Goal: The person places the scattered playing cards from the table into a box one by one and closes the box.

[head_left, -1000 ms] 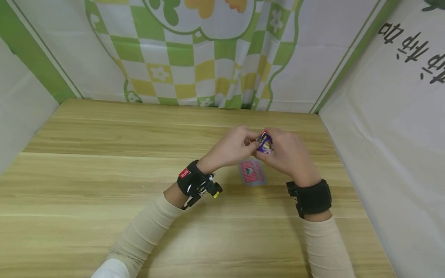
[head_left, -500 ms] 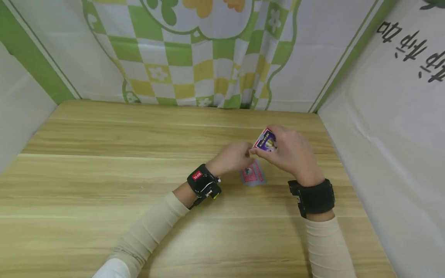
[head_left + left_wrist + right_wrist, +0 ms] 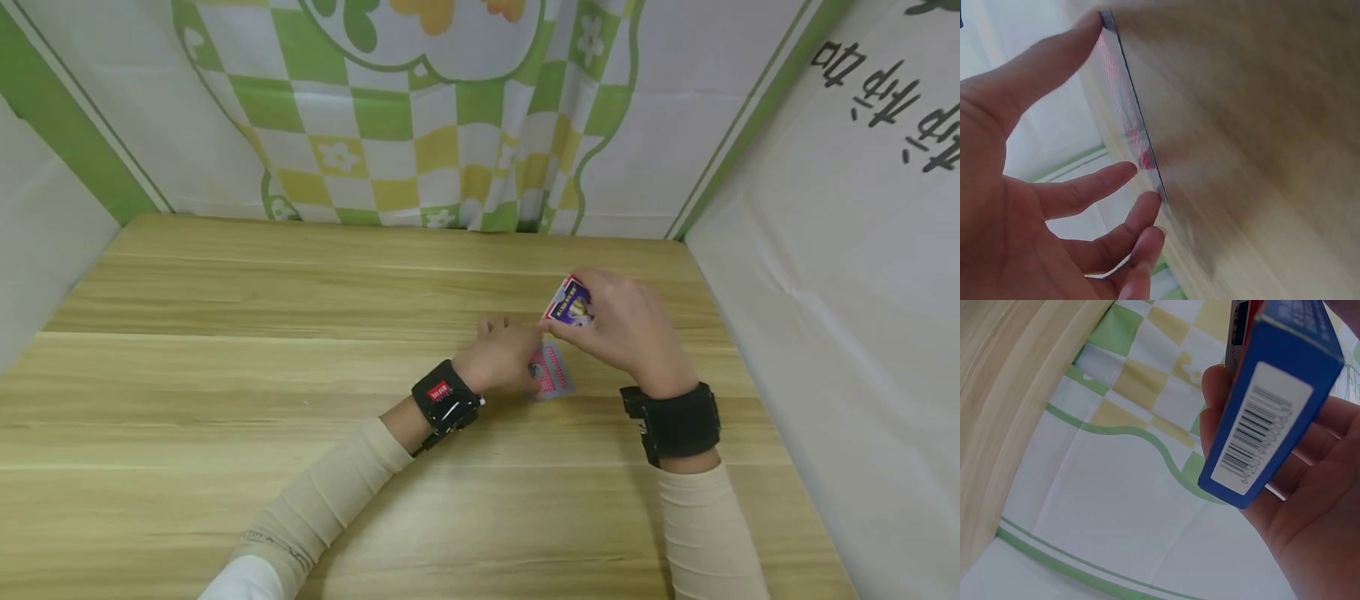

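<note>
In the head view my left hand (image 3: 501,357) is low over a small stack of playing cards (image 3: 557,372) with red patterned backs, covering part of it. The left wrist view has the cards (image 3: 1124,100) edge-on against the wood, the thumb at one end and fingertips at the other, spanning them lengthwise. My right hand (image 3: 628,327) grips a card box (image 3: 573,305), purple-blue with a red-and-white edge, raised just beyond the cards. A white barcode label covers the blue end of that box (image 3: 1263,428) in the right wrist view, with fingers around its sides.
The wooden table (image 3: 225,350) extends left and toward the front. A green-and-yellow checked curtain (image 3: 405,125) hangs along the back edge. White fabric panels (image 3: 825,292) stand close on the right side, and others on the left.
My left hand has left the card box and moved down to the playing cards on the table. The right hand still holds the box in about the same place.
</note>
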The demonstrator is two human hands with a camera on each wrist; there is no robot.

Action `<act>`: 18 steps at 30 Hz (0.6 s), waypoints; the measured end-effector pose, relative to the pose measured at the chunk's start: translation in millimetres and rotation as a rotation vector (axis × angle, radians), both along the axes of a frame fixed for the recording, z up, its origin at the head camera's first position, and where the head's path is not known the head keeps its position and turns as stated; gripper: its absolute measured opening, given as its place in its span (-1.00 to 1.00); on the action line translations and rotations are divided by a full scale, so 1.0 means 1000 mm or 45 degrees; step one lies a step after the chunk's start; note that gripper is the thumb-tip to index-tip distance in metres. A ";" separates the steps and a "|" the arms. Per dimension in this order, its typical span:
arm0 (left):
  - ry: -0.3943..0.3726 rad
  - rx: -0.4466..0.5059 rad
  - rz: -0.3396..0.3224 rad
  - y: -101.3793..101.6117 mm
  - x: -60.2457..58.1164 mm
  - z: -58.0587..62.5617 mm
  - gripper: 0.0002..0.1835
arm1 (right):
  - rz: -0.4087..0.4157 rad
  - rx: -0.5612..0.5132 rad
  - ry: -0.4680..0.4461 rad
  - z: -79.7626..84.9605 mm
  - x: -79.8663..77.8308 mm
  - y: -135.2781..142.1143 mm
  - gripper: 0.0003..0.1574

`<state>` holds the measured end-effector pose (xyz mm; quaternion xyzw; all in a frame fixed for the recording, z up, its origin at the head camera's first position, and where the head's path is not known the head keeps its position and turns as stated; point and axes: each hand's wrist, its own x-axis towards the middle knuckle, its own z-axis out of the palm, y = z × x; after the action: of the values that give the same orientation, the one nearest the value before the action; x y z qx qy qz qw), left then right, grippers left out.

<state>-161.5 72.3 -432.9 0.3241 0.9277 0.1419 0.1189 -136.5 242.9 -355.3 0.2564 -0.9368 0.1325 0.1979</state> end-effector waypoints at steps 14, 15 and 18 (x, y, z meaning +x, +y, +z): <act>-0.088 -0.067 0.064 -0.002 -0.001 0.002 -0.46 | 0.031 0.026 0.005 -0.003 -0.001 -0.005 -0.18; -0.084 -0.071 0.066 -0.002 -0.001 0.003 -0.45 | 0.029 0.026 0.001 -0.003 -0.001 -0.006 -0.18; -0.085 -0.051 0.084 -0.004 -0.001 0.003 -0.44 | 0.022 0.020 -0.023 -0.003 -0.001 -0.006 -0.17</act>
<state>-162.2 68.0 -429.7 0.2861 0.9361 0.1379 0.1514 -137.1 236.8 -358.0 0.2648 -0.9373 0.1290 0.1862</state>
